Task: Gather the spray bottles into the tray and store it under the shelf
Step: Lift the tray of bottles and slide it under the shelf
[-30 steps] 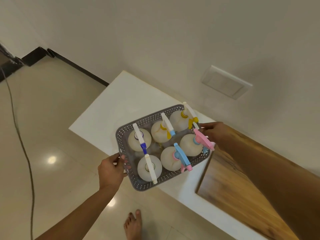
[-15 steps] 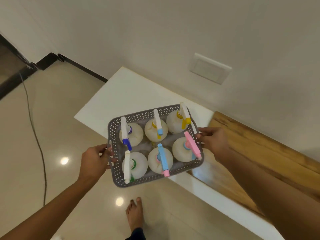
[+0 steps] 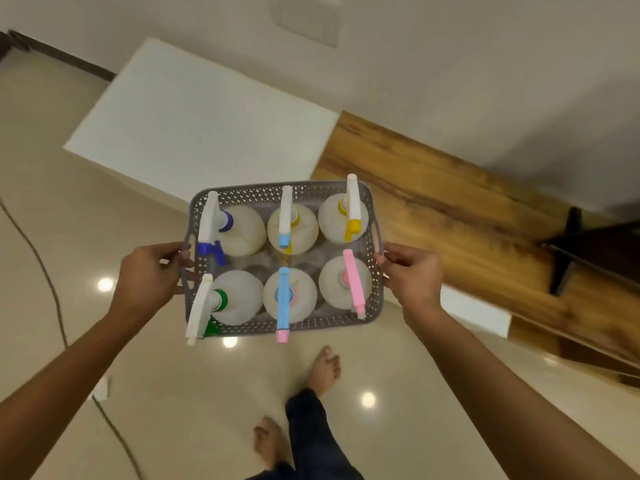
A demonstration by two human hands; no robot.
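At the frame's bottom, 2 bare feet (image 3: 323,368) stand on the floor (image 3: 69,237). Mid-frame, the left hand (image 3: 149,277) and right hand (image 3: 414,277), fingers curled, grip the grey tray (image 3: 375,299) by its 2 handles; 6 spray bottles (image 3: 289,296) stand inside. Beyond, upper left, 1 white bench (image 3: 194,119).

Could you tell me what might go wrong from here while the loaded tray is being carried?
1. The tray hangs in the air, held only at its side handles by the left hand and right hand; any tilt could topple the six upright spray bottles.
2. A cable trails across the glossy floor near the bare feet, so tripping seems possible.
3. Nozzles overhang the tray's near rim and might snag when it goes under the shelf.
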